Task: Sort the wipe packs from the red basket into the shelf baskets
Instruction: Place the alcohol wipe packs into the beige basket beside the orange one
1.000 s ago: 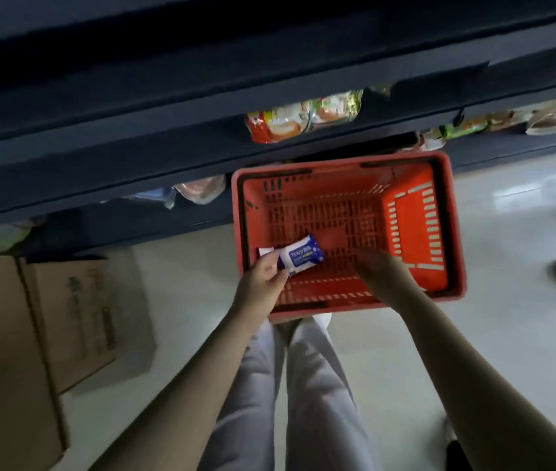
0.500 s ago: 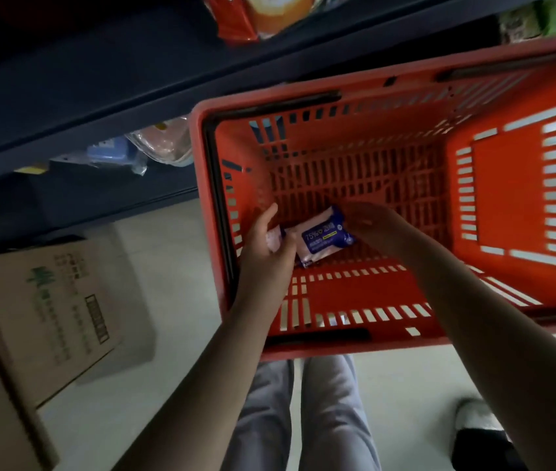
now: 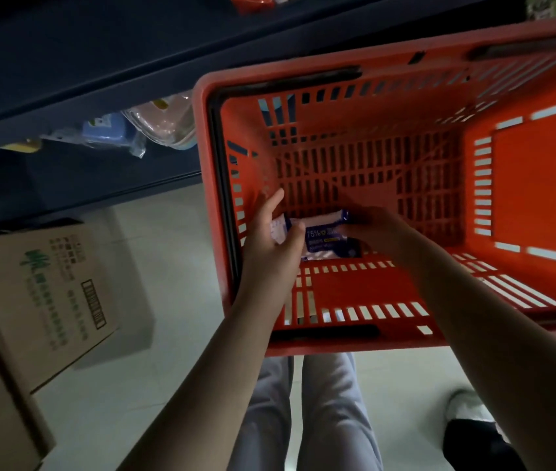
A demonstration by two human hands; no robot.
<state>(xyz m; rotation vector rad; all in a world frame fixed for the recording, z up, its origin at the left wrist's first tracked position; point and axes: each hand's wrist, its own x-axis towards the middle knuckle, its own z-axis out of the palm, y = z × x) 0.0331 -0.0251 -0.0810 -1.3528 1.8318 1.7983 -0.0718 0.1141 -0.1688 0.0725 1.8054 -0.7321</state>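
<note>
Basket (image 3: 388,339): orange-red, walls and bottom pierced with rows of slots; black handles (image 3: 324,332). Wipe pack (image 3: 325,237): dark blue and white, white "75%" lettering. Cardboard box (image 3: 48,300): brown, green print, black barcode. Trousers (image 3: 331,419): pale grey. Shelving (image 3: 65,45): dark navy. Floor (image 3: 167,239): off-white.

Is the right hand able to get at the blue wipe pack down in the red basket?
Probably yes. The right hand touches the pack low in the open basket, with nothing between them. The left hand holds the pack's other end.
</note>
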